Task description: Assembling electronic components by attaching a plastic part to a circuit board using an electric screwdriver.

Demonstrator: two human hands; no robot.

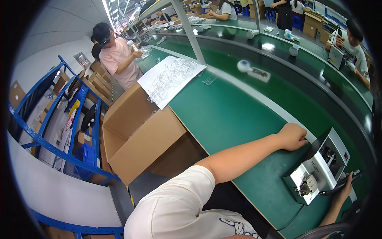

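Observation:
My left hand [292, 136] rests with curled fingers on the edge of the green table [223, 107], beside the conveyor. What its fingers may hold is hidden. To its right stands a silver screw feeder [318, 167] with a metal rail and fittings on its front and an open black recess on top. Past the feeder, at the right rim, my right hand [349, 184] is closed around a dark, elongated handheld tool [340, 184], partly hidden by the feeder. A cable runs from the feeder's base across the table.
A white round-headed device with a flat plate [258, 74] lies on the green conveyor [286, 87]. Clear plastic pieces [173, 77] lie on a white sheet over an open cardboard box [147, 139]. Blue shelving [79, 159] stands left. Co-workers sit or stand around the line.

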